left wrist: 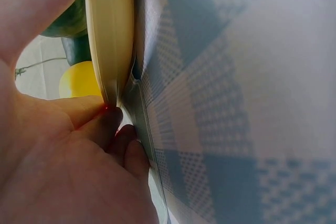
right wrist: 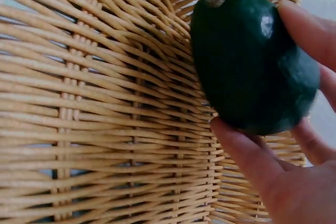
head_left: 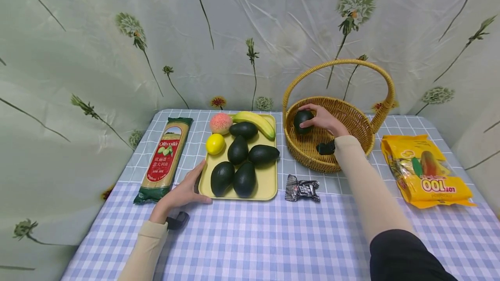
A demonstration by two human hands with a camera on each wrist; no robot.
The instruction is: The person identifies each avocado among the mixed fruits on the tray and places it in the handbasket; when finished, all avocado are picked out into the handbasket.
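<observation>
My right hand (head_left: 323, 120) reaches into the wicker basket (head_left: 353, 112) and holds a dark green avocado (head_left: 303, 122) near its left wall. In the right wrist view, thumb and fingers curve round this avocado (right wrist: 252, 61), its stem end towards the wicker. My left hand (head_left: 186, 191) spans the near left corner of a pale yellow tray (head_left: 268, 187), thumb at the front edge and fingers at the left side. The left wrist view shows fingertips touching the tray wall (left wrist: 113, 35). On the tray lie several avocados (head_left: 245, 180), a banana (head_left: 255, 123), a lemon (head_left: 215, 144) and a peach (head_left: 221, 123).
A pack of spaghetti (head_left: 166, 157) lies left of the tray. In front of the basket is a small black-and-silver wrapped packet (head_left: 302, 188). A yellow snack bag (head_left: 427, 170) sits at the right. The basket's tall handle (head_left: 340, 63) arches above its bowl.
</observation>
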